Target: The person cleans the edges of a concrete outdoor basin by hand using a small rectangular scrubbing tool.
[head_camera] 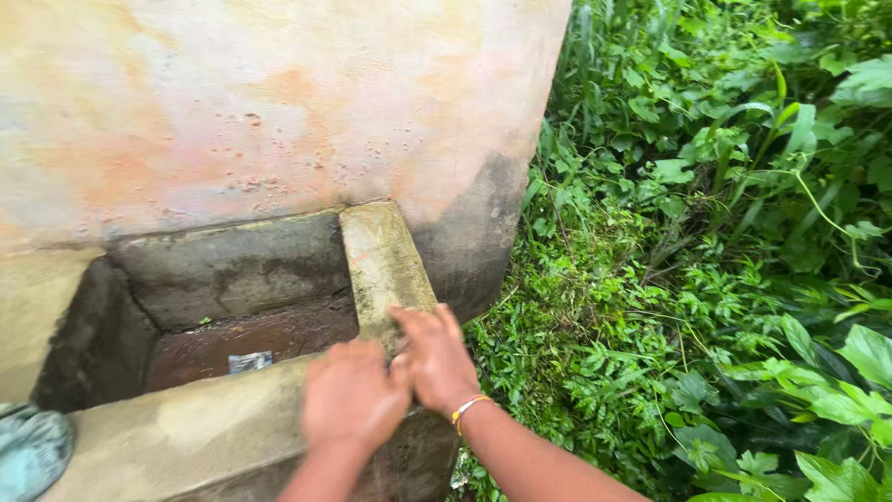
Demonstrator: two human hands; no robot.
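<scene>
Concrete, heavy and rigid, the trough [232,418] offers only its damp rim: left hand [351,395] and right hand [435,358] press flat, gripping nothing, on its right front corner

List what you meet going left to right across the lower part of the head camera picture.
Blue-grey cloth → concrete trough's front rim → left hand → right hand with a bangle at the wrist → green leafy plants.
</scene>
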